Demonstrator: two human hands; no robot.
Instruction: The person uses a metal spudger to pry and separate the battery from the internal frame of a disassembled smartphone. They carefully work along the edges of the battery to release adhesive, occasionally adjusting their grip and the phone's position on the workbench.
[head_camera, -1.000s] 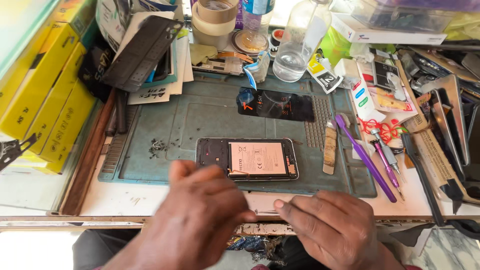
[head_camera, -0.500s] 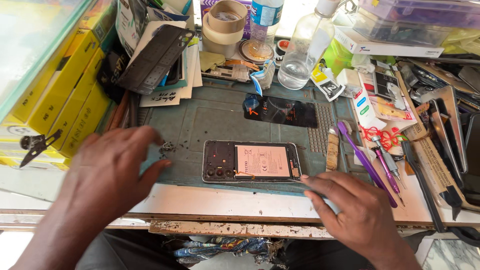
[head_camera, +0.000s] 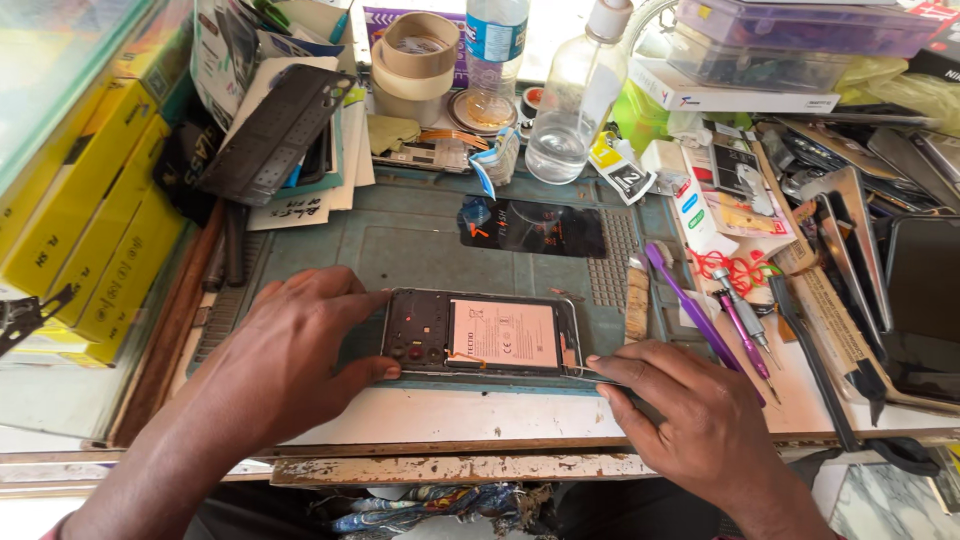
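**Two hands steady an opened phone on the repair mat**

Nearest the camera, the left hand (head_camera: 285, 360) lies flat on the bench with its fingers spread, thumb and forefinger bracketing the left end of the opened smartphone (head_camera: 480, 335) and touching its frame. The right hand (head_camera: 690, 415) rests at the phone's lower right corner, fingers pressed together around a thin metal tool (head_camera: 590, 372) whose tip meets the phone's edge; how firmly it is pinched cannot be told.

The phone lies back-off and flat at the front edge of the grey-green work mat (head_camera: 400, 240), its pale battery (head_camera: 505, 333) showing in the middle and the camera section at its left end.

Just right of it stands a small brush (head_camera: 636, 300), then a purple pry tool (head_camera: 690, 305) and screwdrivers (head_camera: 745, 325). Further back on the mat lies a dark glass panel (head_camera: 535, 228).

Beyond that stand a clear plastic bottle (head_camera: 575, 100) and rolls of tape (head_camera: 415, 60). Yellow boxes (head_camera: 95, 220) line the far left, and flat dark phone parts (head_camera: 880, 260) crowd the right.
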